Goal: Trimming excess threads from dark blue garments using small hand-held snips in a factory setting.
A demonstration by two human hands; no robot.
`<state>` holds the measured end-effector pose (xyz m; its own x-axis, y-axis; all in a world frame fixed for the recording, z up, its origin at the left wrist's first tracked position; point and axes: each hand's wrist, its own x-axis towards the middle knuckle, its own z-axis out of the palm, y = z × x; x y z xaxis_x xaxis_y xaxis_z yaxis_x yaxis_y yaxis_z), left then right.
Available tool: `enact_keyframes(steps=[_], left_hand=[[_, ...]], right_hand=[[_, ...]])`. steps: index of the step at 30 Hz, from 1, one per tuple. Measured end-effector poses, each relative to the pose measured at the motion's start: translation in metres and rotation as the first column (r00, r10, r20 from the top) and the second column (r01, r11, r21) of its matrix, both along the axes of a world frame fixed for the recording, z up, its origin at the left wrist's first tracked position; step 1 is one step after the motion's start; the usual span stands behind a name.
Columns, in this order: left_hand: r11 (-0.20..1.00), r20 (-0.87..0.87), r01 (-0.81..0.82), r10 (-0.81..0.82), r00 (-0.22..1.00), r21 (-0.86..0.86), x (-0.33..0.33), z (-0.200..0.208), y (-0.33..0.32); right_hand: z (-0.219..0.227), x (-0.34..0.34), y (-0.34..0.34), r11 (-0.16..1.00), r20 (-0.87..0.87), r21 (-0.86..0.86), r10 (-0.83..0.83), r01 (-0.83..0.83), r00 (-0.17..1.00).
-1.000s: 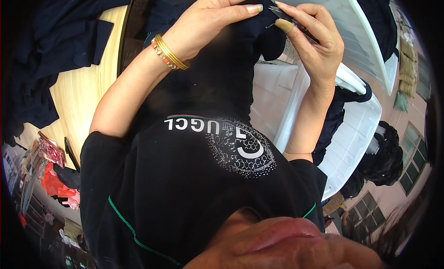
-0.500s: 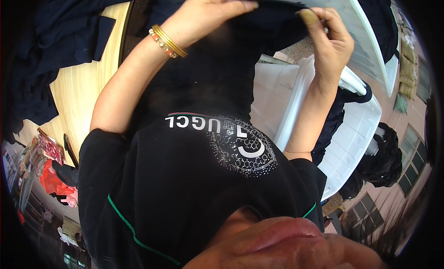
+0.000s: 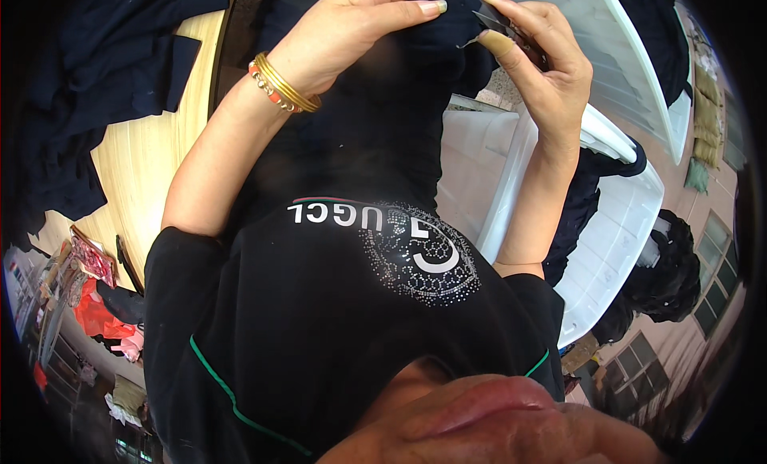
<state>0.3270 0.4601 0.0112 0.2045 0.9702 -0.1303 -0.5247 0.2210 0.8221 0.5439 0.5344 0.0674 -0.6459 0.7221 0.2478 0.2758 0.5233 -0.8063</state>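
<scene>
Clock positions taken from the middle of the view; entries run from largest to smallest.

- Desk (image 3: 132, 168), pale wood grain, between 9 and 10 o'clock. Carries a heap of dark cloth (image 3: 64, 89) at 10; layers overlap, count not possible.
- Shirt (image 3: 280, 304), black, worn by the person; pale print, green piping; centre to 6 o'clock.
- Bin (image 3: 611, 260), white plastic, between 3 and 4 o'clock; dark cloth inside.
- Black bag (image 3: 667, 268), bulging, 3 o'clock, just beyond the bin.
- Dark garment (image 3: 447, 25), between 12 and 1 o'clock, held up between the two hands; far part cut off by the view's edge.
- Left hand (image 3: 375, 13), 12 o'clock: thumb and fingers pinched together on the garment.
- Right hand (image 3: 551, 65), between 1 and 2 o'clock: closed round the snips, thumb tip wrapped in tan.
- Bangles (image 3: 281, 85), gold, left wrist, 11 o'clock.
- Snips (image 3: 491, 21), metal blades at 1 o'clock, beside the garment's edge; contact cannot be told.
- Thread end (image 3: 466, 45), pale, 1 o'clock, by the right thumb.

Progress, by judgement: partway through this garment. The thread end remains loose at the edge; how much edge is finished cannot be told, nor whether heap or bin holds completed pieces.
</scene>
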Motion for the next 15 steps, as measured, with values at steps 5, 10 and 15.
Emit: enact_keyframes(steps=[5, 10, 15], left_hand=[[0.999, -0.084, 0.009, -0.006, 0.996, 0.035, 0.005, -0.001, 0.001], [0.999, -0.163, 0.007, -0.001, 0.987, 0.034, 0.002, -0.011, 0.002], [0.81, -0.107, 0.033, 0.036, 0.994, 0.586, 0.005, -0.03, 0.013]], right_hand=[[-0.02, 0.011, 0.012, 0.988, 0.033, 0.149, 0.042, -0.046, 0.999], [-0.026, 0.01, 0.016, 0.971, 0.015, 0.207, 0.117, -0.118, 0.993], [-0.023, 0.014, 0.018, 0.956, 0.014, 0.263, 0.13, -0.129, 0.991]])
